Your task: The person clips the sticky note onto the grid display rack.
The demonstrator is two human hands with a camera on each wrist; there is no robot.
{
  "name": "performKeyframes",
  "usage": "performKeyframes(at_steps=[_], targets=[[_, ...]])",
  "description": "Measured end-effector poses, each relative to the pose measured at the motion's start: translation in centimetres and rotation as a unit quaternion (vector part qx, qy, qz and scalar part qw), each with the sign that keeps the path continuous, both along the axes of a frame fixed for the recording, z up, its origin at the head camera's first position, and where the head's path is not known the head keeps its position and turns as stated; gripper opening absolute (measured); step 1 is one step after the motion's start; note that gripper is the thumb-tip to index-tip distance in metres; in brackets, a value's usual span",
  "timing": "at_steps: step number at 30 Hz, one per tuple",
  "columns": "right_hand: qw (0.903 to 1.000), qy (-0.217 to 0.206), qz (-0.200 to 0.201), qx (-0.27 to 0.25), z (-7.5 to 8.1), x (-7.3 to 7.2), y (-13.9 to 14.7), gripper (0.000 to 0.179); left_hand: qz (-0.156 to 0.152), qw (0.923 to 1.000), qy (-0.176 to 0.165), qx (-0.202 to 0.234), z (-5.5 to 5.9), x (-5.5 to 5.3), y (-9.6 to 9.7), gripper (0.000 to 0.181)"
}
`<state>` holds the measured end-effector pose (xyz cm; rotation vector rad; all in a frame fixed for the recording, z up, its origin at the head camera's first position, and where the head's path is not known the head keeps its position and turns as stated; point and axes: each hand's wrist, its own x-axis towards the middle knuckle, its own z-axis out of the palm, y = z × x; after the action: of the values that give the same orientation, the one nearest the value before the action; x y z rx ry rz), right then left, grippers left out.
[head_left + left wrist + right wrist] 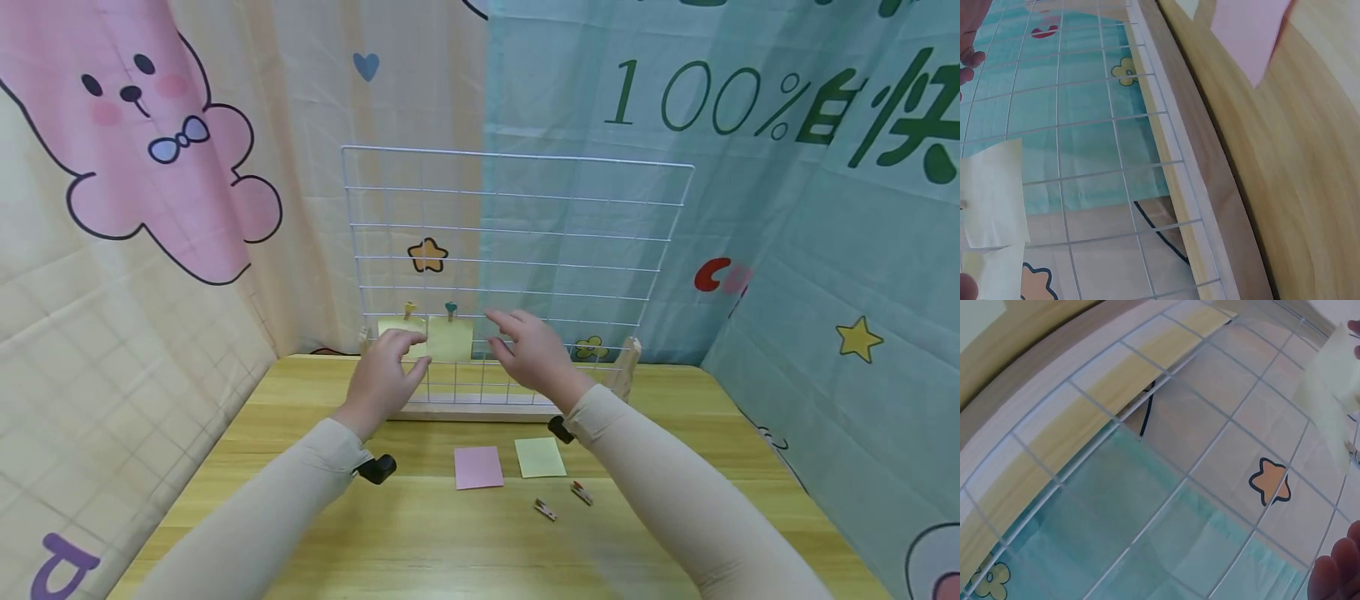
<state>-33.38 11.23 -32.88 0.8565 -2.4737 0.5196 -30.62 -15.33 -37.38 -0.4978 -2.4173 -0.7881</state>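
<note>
Two pale-yellow square paper notes are hanging low on the left part of the white wire grid panel [517, 229], side by side: the left note [400, 324] under a small yellow clip [409, 309], the right note [451, 342] under a small green clip [451, 310]. Being square, neither is showing a long axis. The left hand [382, 377] is hovering before the grid's lower left, nearer the left note and partly covering it; its thumb is standing apart from its fingers, and I cannot tell whether the fingertips are touching paper. The right hand [534, 352] is hovering before the grid's lower middle, just right of the right note, fingers spread and gripping nothing. Behind the grid's upper right, teal cloth [547, 100] is showing "100%" and the characters "自" and "快" in dark green; no brand is showing on notes or clips.
</note>
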Motion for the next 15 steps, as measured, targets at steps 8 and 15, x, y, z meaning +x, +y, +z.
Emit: performKeyframes(at_steps=[8,15], targets=[[0.9990,0.041,-0.016,-0.003,-1.2,1.2,2.4,0.044,-0.009,0.9974,0.054,-0.047,-0.5,0.9,-0.9,0.036],[0.9994,0.031,-0.013,0.010,-2.0,2.2,4.1,0.046,-0.011,0.9962,0.040,-0.077,-1.0,2.0,-1.4,0.047]])
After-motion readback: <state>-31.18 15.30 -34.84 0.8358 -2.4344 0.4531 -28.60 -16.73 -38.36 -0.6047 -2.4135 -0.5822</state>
